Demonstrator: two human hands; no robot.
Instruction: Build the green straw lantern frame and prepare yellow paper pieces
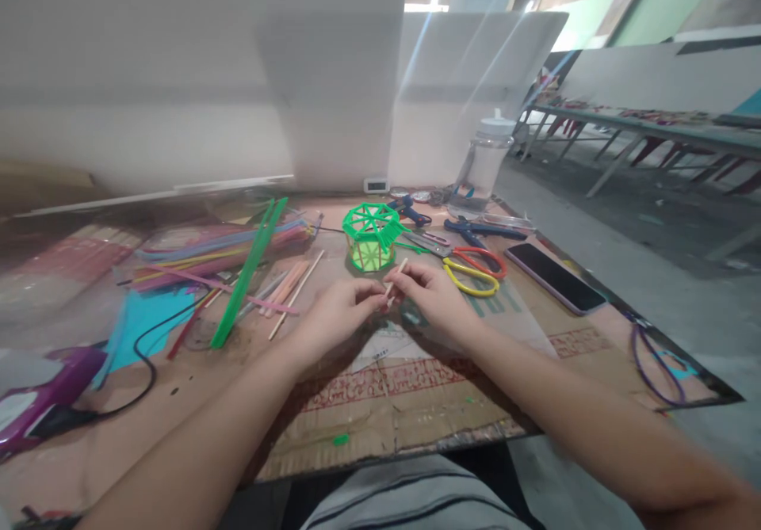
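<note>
My left hand (pixel 353 302) and my right hand (pixel 425 288) meet over the middle of the cardboard-covered table. Between their fingertips is a short pale wooden stick (pixel 395 276), slanting up to the right. Both hands are closed in a pinch on it; its lower end is partly hidden by fingers and blurred. Just beyond the hands stands a small green frame model (pixel 372 237), with a spoked top and thin brown uprights. Scissors (pixel 476 268) with red and yellow handles lie to the right of my right hand. Pale sticks (pixel 297 292) lie left of my left hand.
At right lie a phone (pixel 556 276), blue pliers (pixel 484 229) and a purple loop (pixel 654 364); a water bottle (pixel 483 165) stands behind. At left are green strips (pixel 250 276), colored straws (pixel 219 253), blue paper (pixel 154 324) and a purple corded tool (pixel 53 395).
</note>
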